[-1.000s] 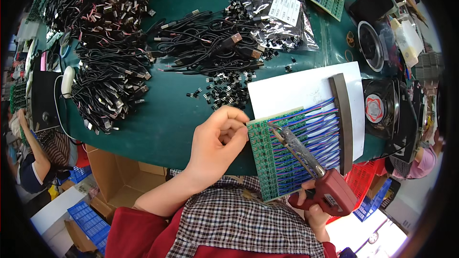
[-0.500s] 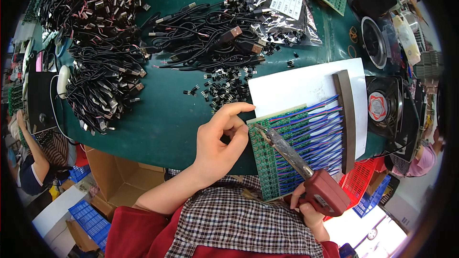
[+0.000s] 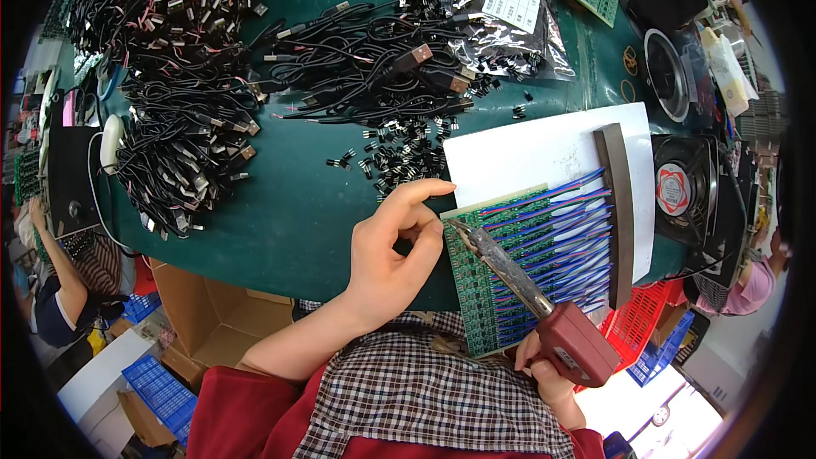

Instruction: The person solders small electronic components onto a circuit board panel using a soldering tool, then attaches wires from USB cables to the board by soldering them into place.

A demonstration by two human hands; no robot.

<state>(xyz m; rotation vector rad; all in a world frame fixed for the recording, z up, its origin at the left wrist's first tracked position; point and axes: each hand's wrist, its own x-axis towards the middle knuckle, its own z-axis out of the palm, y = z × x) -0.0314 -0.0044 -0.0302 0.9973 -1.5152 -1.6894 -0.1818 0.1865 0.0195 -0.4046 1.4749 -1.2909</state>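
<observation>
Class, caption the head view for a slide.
Right hand holds a soldering gun over a wired green circuit board; left hand near its corner.

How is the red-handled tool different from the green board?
The red-handled tool is long and narrow; the green board is wide and flat. The tool is gripped in the right hand; the board lies below the tool's tip. The tool has one greyish shaft; the board has many blue wires. Both reach close to the left hand.

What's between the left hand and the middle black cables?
Small black parts lie scattered on the green table between the left hand and those cables, in the head view.
</observation>
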